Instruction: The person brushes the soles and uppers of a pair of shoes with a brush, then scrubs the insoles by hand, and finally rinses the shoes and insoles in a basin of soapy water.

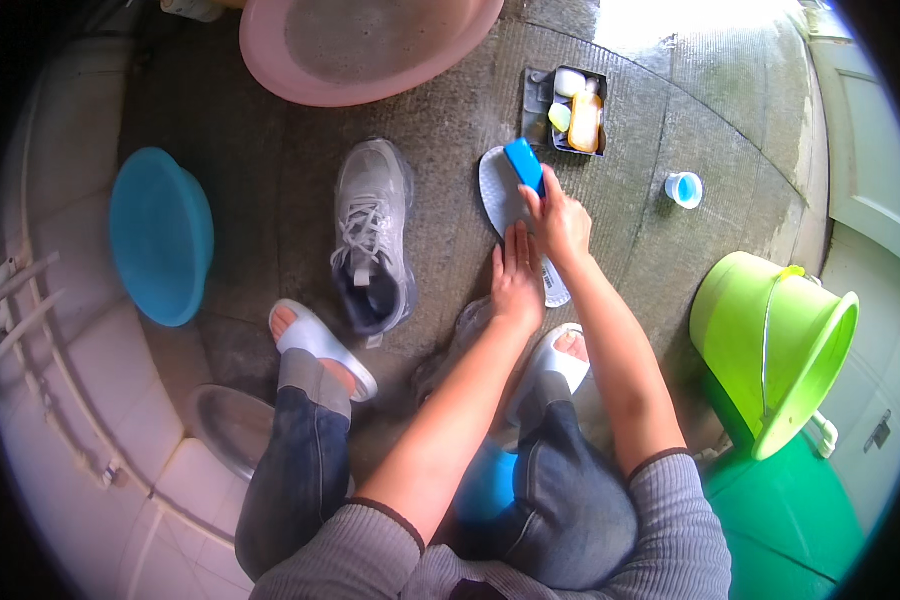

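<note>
A pale shoe insole (499, 187) lies on the wet floor in front of me. My left hand (519, 281) presses flat on its heel half, fingers extended. In my right hand (559, 217) is a blue brush (523, 165), held against the front part of the insole; its bristles are hidden. To the left stands a pale sneaker (371, 232) with loose laces. A second shoe (471, 322) is partly covered by my left forearm. Beyond the insole, an open black box (604, 112) holds bars of soap (585, 121). A small cup (683, 190) with blue contents is farther right.
A pink basin (330, 94) of cloudy water stands at the top. A blue basin (161, 236) and a metal basin (232, 427) are at the left, near wall pipes (67, 375). At the right, a lime-green bucket (735, 330) lies tipped on a green surface (780, 510).
</note>
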`<control>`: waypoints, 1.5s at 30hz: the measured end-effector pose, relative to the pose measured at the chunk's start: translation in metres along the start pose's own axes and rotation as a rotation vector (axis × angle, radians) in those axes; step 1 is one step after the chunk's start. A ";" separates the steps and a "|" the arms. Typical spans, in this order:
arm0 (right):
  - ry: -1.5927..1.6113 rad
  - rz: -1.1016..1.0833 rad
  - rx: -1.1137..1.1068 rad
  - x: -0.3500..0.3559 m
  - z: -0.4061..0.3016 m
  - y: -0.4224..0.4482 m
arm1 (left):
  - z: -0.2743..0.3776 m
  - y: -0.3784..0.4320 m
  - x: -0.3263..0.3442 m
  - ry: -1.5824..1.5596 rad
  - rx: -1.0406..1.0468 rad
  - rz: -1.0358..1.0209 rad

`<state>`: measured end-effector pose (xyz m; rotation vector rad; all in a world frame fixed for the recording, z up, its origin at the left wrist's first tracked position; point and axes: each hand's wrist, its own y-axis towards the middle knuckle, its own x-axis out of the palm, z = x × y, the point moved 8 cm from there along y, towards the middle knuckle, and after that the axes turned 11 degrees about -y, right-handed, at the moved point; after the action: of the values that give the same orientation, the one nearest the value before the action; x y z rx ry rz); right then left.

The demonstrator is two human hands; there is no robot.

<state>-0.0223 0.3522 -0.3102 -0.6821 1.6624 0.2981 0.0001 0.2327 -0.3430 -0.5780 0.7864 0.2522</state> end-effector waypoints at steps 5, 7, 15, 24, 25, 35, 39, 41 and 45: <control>-0.013 -0.123 -0.035 0.028 0.050 -0.082 | -0.009 -0.001 -0.012 0.049 -0.028 -0.014; -0.065 -0.071 -0.071 0.048 0.047 -0.049 | -0.001 0.002 -0.004 -0.065 0.009 -0.058; -0.056 -0.226 -0.116 0.016 -0.002 -0.058 | -0.011 -0.003 0.002 -0.071 -0.080 -0.293; -0.055 -0.076 -0.174 0.017 -0.013 -0.017 | -0.010 0.006 -0.059 -0.122 -0.058 -0.116; -0.046 -0.048 -0.175 0.017 -0.016 -0.019 | -0.019 0.001 -0.062 -0.059 -0.033 -0.067; -0.051 -0.085 -0.157 0.021 0.025 -0.077 | -0.036 -0.006 -0.053 -0.012 0.090 -0.098; -0.089 0.000 -0.204 0.007 -0.010 -0.042 | -0.027 -0.007 -0.043 -0.015 0.053 -0.163; -0.093 -0.069 -0.190 0.009 -0.028 -0.019 | -0.026 -0.004 -0.042 0.008 0.004 -0.130; -0.053 -0.093 -0.198 0.019 -0.021 -0.033 | -0.032 -0.004 -0.042 0.064 -0.030 -0.111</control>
<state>-0.0214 0.3096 -0.3186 -0.8892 1.5587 0.4143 -0.0460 0.2111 -0.3290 -0.6581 0.8109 0.1441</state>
